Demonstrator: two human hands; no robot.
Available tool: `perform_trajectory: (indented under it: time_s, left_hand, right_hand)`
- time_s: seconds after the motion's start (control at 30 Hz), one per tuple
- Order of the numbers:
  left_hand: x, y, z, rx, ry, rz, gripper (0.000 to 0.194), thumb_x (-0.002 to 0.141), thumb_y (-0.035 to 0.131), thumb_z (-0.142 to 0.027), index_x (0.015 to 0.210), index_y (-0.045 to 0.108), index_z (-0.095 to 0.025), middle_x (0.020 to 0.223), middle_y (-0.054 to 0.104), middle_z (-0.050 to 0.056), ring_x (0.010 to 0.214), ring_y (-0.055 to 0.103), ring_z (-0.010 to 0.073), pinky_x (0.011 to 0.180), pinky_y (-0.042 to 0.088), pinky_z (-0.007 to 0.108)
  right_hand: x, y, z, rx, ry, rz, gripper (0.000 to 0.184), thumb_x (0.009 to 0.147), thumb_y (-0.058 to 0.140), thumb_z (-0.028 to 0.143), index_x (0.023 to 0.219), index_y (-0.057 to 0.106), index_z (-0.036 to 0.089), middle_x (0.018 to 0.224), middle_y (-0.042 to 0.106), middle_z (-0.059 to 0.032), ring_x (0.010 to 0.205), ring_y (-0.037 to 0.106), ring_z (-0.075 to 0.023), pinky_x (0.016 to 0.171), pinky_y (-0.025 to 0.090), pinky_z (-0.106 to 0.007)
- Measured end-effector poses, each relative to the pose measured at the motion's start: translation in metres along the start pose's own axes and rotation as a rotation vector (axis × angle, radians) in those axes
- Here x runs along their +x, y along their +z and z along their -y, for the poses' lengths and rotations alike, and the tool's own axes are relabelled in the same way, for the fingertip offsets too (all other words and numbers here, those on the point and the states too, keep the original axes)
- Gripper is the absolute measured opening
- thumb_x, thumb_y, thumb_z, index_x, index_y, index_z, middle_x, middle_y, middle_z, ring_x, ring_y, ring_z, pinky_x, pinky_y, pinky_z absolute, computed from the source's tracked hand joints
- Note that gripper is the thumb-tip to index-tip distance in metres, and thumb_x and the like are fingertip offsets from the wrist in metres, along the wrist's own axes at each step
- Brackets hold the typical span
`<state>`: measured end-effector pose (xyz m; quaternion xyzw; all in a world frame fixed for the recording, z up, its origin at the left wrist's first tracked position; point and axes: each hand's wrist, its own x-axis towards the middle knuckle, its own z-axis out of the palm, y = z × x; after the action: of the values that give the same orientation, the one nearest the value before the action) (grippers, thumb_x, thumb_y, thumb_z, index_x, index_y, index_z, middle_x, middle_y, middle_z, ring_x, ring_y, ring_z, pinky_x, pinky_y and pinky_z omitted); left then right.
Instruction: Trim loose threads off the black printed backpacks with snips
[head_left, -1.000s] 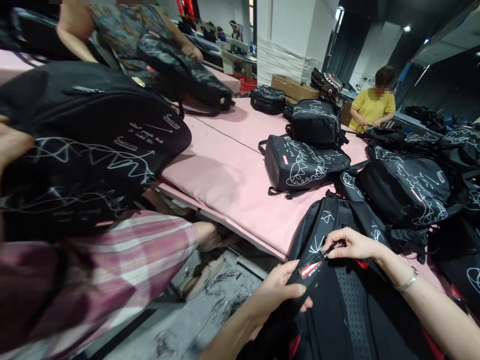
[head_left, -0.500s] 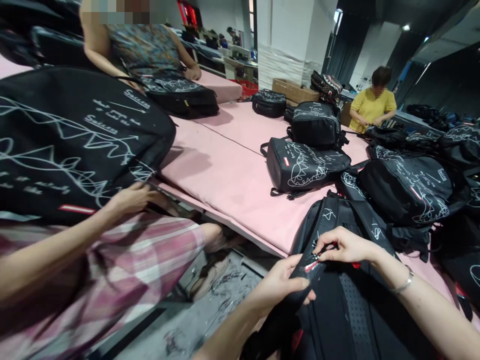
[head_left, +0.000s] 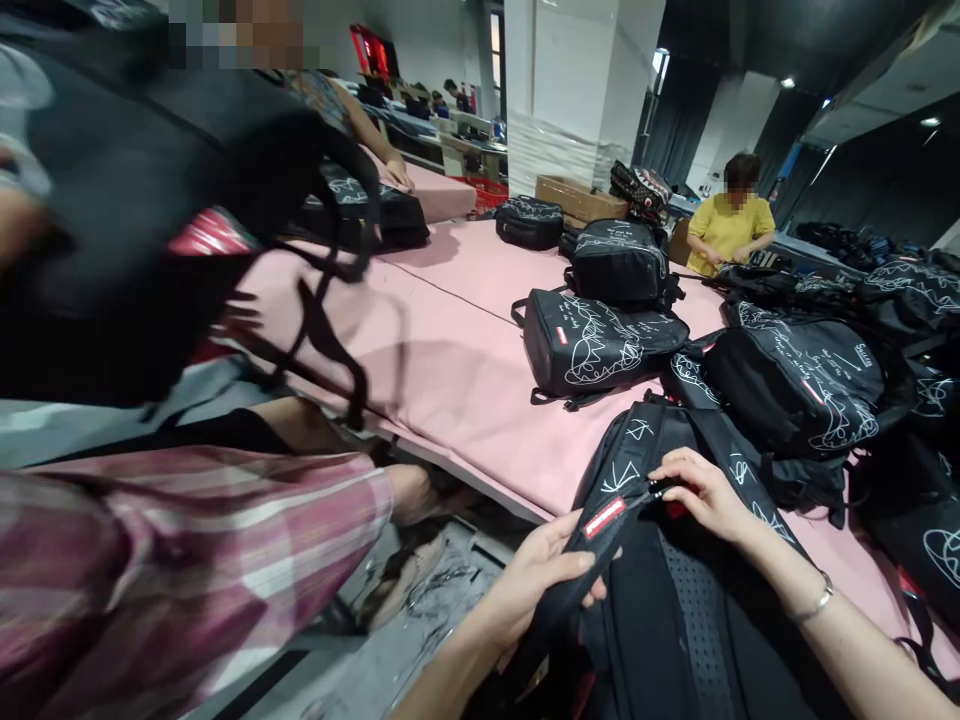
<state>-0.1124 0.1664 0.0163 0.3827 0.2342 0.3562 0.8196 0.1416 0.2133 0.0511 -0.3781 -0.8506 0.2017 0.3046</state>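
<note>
A black backpack [head_left: 694, 600] lies in front of me with its padded back panel and straps facing up. My left hand [head_left: 544, 570] is closed around one shoulder strap [head_left: 615, 480], with the thumb on top and fingertips curled under the edge. A red label [head_left: 604, 518] with pale lettering shows on that strap, just past my thumb. In my right hand [head_left: 701, 497] is a small dark, pointed tool, seemingly thread snips [head_left: 657, 490], pinched between thumb and fingers. Its tip is near the strap just beyond the label; whether it touches is unclear.
More black backpacks with white scribbles [head_left: 600, 340] stand on the pink table [head_left: 457, 370]. At left, a co-worker in a plaid skirt [head_left: 187, 560] holds a blurred backpack [head_left: 150, 180]. A person in yellow [head_left: 731, 235] works at the back right.
My right hand and its tool have moved slightly right, away from the label, which now shows fully. The co-worker at left has lifted and turned their backpack.
</note>
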Motion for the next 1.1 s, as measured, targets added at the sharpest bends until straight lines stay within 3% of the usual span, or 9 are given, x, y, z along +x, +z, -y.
perform_trajectory:
  time_s: [0.2,0.57,0.8,1.1]
  left_hand:
    - [0.0,0.001,0.0,-0.002,0.016,0.009,0.028,0.074,0.061,-0.02,0.1,0.058,-0.01,0.092,0.059,0.01,0.057,0.056,0.0087,0.049,0.042,0.016]
    - [0.004,-0.002,0.005,0.003,0.006,0.007,0.034,0.072,0.064,-0.024,0.101,0.056,-0.01,0.086,0.059,0.009,0.054,0.054,0.0087,0.049,0.043,0.018]
    - [0.003,-0.001,0.006,0.01,0.004,-0.002,0.034,0.071,0.065,-0.025,0.101,0.056,-0.011,0.094,0.059,0.01,0.055,0.056,0.009,0.048,0.043,0.018]
    - [0.002,0.007,0.001,0.058,-0.01,-0.012,0.035,0.071,0.065,-0.024,0.101,0.057,-0.009,0.093,0.06,0.011,0.056,0.057,0.0086,0.049,0.043,0.017]
  right_hand:
    - [0.007,0.001,0.001,0.009,-0.052,0.064,0.021,0.086,0.052,0.028,0.103,0.06,0.019,0.097,0.055,-0.008,0.096,0.051,-0.0169,0.084,0.043,-0.032]
    - [0.005,-0.007,-0.002,0.0,-0.062,0.062,0.021,0.086,0.052,0.026,0.104,0.06,0.019,0.099,0.055,-0.0076,0.096,0.051,-0.0155,0.085,0.043,-0.031]
    - [0.008,0.004,-0.004,-0.023,-0.111,0.057,0.017,0.085,0.053,0.025,0.1,0.061,0.019,0.094,0.055,-0.006,0.092,0.051,-0.0144,0.082,0.043,-0.03]
    - [0.01,0.002,-0.003,0.013,-0.138,0.078,0.016,0.084,0.056,0.025,0.097,0.062,0.018,0.091,0.055,-0.006,0.09,0.051,-0.0138,0.081,0.043,-0.029]
